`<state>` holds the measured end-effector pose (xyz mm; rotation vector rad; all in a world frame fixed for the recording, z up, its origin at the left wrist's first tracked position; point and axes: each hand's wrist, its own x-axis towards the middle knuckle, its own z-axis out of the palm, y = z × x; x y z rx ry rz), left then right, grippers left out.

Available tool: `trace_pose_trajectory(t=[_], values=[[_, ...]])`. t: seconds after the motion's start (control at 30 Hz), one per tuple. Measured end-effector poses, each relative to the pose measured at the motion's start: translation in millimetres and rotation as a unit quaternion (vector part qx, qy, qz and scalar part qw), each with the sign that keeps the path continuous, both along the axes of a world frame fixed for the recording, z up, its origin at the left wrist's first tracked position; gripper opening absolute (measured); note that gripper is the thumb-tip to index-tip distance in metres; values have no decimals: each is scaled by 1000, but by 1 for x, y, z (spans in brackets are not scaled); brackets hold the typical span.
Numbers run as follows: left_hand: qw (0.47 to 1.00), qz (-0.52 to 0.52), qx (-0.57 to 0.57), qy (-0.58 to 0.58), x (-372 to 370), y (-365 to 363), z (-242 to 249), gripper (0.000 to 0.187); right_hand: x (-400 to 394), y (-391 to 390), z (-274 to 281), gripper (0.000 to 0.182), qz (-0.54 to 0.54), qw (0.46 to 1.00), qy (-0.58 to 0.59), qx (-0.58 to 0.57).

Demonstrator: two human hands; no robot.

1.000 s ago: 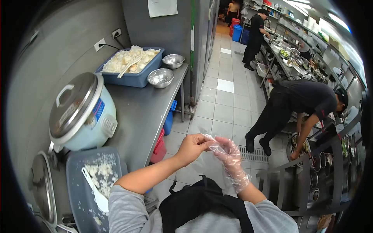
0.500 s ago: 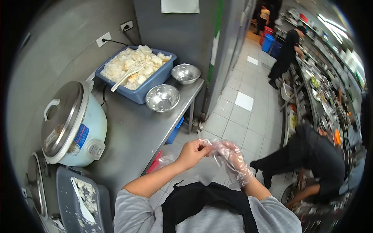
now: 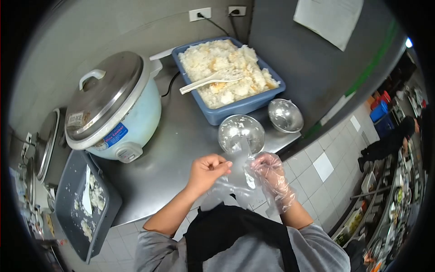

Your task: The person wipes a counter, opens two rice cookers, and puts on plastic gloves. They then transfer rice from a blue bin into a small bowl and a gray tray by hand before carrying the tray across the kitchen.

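Note:
My right hand wears a clear plastic glove and pinches a thin, clear plastic piece that hangs between my hands. Bare, with thumb and fingertips together, my left hand is at the left edge of that plastic; whether it grips the film is hard to tell. Just beyond my hands stands a metal bowl with bits of rice stuck inside. A second metal bowl is to its right. Behind them a blue tub holds a heap of rice with a white paddle lying on top.
A light blue rice cooker with a metal lid stands on the steel table. A grey tub with rice scraps and a white paddle is at lower left. At right, a person in dark clothes stands by crowded shelves.
The view has turned toward the table, so the bowls and rice tub now lie straight ahead of my hands. My hands have moved apart slightly, with the clear plastic spread between them.

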<state>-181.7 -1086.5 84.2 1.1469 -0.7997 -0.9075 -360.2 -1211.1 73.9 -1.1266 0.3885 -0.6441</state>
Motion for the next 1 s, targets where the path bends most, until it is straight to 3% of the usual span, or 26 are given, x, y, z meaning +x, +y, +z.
trace_pose_trajectory(t=[0.03, 0.13, 0.27, 0.47, 0.57, 0.67, 0.73, 0.83, 1.0], values=[[1000, -13, 0, 5, 7, -1, 5, 11, 9, -6, 4, 11, 19, 1000, 3, 1], [994, 7, 25, 104, 10, -11, 23, 9, 38, -15, 7, 10, 39, 998, 45, 24], [996, 72, 46, -38, 10, -21, 4, 22, 68, -25, 15, 11, 118, 992, 19, -40], [957, 253, 127, -63, -3, -15, 1, 18, 100, -56, 18, 5, 185, 967, 33, -173], [915, 368, 141, -80, -18, -14, 5, 17, 108, -75, 18, 6, 243, 941, 25, -235], [854, 472, 169, -142, -33, -9, 7, 16, 109, -75, 34, 7, 303, 947, 10, -108], [799, 522, 208, -217, -44, -2, 9, 16, 110, -80, 24, 6, 334, 936, 5, -111], [777, 595, 166, -124, -63, 2, 9, 9, 110, -83, 15, 7, 377, 918, -4, -127], [743, 658, 116, -34, -88, 12, 4, 14, 104, -82, 16, 9, 396, 893, -3, -212]])
